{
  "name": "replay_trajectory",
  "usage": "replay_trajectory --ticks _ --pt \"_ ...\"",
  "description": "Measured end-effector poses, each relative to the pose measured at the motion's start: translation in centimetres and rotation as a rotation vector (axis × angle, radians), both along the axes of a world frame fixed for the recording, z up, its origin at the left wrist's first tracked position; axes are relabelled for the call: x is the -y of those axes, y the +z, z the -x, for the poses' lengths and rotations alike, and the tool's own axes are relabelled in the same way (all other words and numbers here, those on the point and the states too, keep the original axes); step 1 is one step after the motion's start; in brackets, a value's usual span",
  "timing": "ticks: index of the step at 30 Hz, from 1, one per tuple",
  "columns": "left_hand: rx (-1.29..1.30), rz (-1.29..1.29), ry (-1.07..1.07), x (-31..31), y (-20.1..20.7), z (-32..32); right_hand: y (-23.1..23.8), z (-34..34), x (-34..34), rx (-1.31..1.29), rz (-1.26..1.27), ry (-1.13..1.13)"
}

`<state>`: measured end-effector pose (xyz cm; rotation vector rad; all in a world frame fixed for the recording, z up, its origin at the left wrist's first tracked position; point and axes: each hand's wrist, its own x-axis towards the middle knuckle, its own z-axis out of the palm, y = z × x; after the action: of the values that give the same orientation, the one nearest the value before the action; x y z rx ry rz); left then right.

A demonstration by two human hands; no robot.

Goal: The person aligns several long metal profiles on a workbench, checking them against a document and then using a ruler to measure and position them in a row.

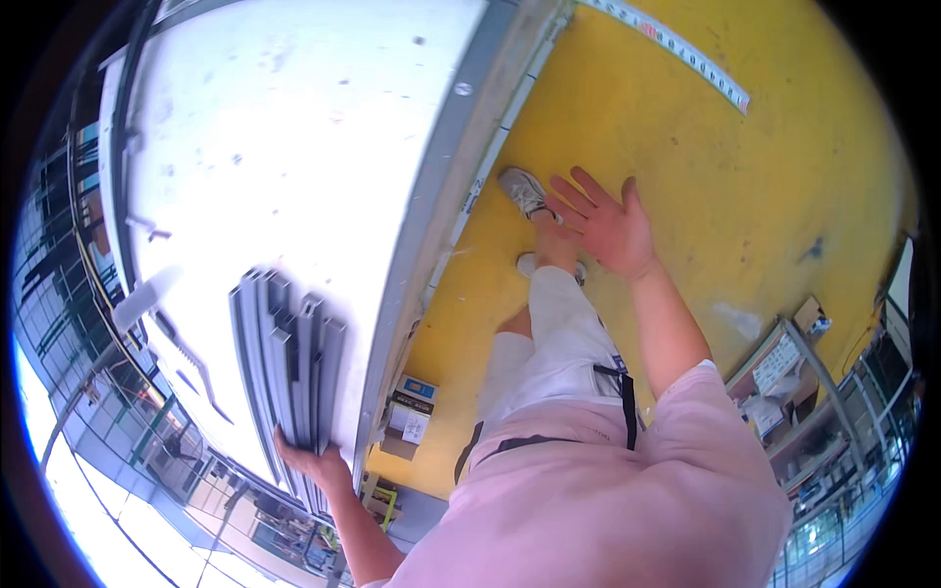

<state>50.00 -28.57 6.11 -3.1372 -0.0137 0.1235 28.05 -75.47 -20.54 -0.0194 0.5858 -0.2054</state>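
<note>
Containers: at the lower centre of the frame, beside the desk (294,127), stands a cardboard box (398,447) with a blue carton (420,388) next to it. At the right of the frame, a grey-framed rack (829,377) holds white printed sheets (777,365) and other small goods, with a brown carton (808,312) at its upper end.

Labels and writing: the cardboard box carries a white printed label (415,428), and a dark strip with pale characters lies just above it. The blue carton bears a lighter printed patch. On the yellow floor (686,196), at the upper right, lies a white measuring strip (686,54) marked with black and red figures. A pale, marked strip also runs along the desk's right edge.

Materials: a bundle of long grey bars (294,363) lies on the white desk top at the left of the frame, lengthwise, side by side, with uneven far ends. A whitish cylinder (142,299) is at the desk's left edge.

Hands: the left hand (316,466) lies across the bars towards their lower end, touching them; owing to blur, it cannot be told whether its fingers grip or merely rest. The right hand (613,230) is raised above the floor, right of centre, its fingers spread wide and palm exposed.
</note>
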Motion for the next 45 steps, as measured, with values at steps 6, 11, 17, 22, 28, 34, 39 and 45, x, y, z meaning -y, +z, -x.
replay_trajectory --ticks 6,11,17,22,28,34,39,45 --pt "0.042 0.029 -0.177 -0.2 0.2 -1.4 0.3 8.6 -9.9 -0.358 1.077 1.132" --pt "0.008 0.102 -0.088 0.2 0.5 -0.5 3.6 6.7 2.3 -0.762 1.587 1.426" --pt "0.028 0.144 -0.037 0.6 0.5 -0.7 14.1 -1.5 23.0 -1.184 1.535 -0.071" --pt "0.083 0.175 -0.037 0.4 0.0 -0.5 24.2 -8.0 25.9 -1.055 1.667 0.234" --pt "0.064 0.228 -0.019 0.9 0.8 -0.3 23.4 -13.9 21.1 -0.944 1.750 0.420" --pt "0.025 0.227 -0.027 0.3 1.2 -0.5 22.8 -20.0 17.4 -1.146 2.461 0.618" --pt "-0.035 0.264 -0.077 -0.3 2.8 -0.7 22.8 -19.8 18.1 -1.210 2.310 0.811" --pt "-0.083 0.358 -0.224 -3.1 4.8 -0.3 23.4 -15.9 17.6 -1.351 2.363 0.773"
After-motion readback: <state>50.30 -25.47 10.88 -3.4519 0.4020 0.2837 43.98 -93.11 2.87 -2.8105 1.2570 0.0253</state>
